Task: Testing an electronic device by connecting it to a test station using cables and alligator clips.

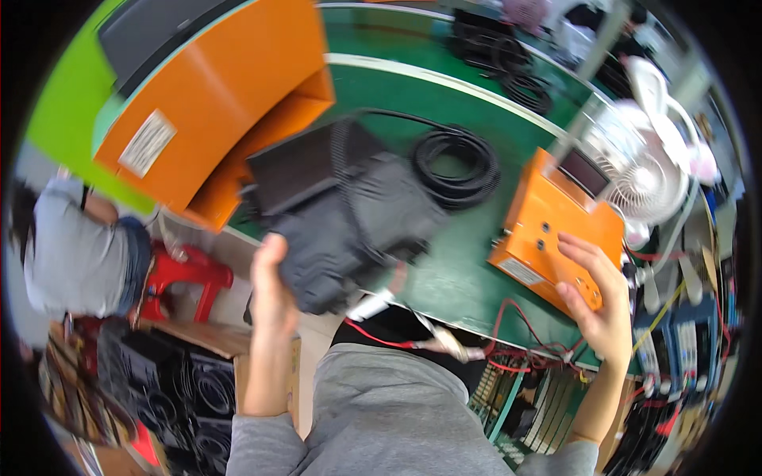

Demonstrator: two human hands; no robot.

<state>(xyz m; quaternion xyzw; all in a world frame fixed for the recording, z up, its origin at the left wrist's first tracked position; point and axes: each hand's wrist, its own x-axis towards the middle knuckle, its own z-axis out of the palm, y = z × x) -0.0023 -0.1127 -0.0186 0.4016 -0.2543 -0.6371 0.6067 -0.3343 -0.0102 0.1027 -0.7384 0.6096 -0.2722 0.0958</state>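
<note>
My left hand (272,289) is at the left end of a black, ribbed power unit (357,226), its thumb along the near side and its fingers hidden behind or under it. The unit is tilted and somewhat blurred above the green table's front edge. A thick black cable runs from it to a coil (479,189) lying on the table (460,262). My right hand (601,297) is empty, thumb and fingers apart, in front of an orange test box (520,238) with small sockets and a dark display.
A large orange cabinet (238,87) rises at the left. The white fan (647,182) stands behind the test box. Red wires (508,317) with clips hang at the front edge. A carton of black units (182,373), a red stool (194,274) and a seated person (83,246) are at left.
</note>
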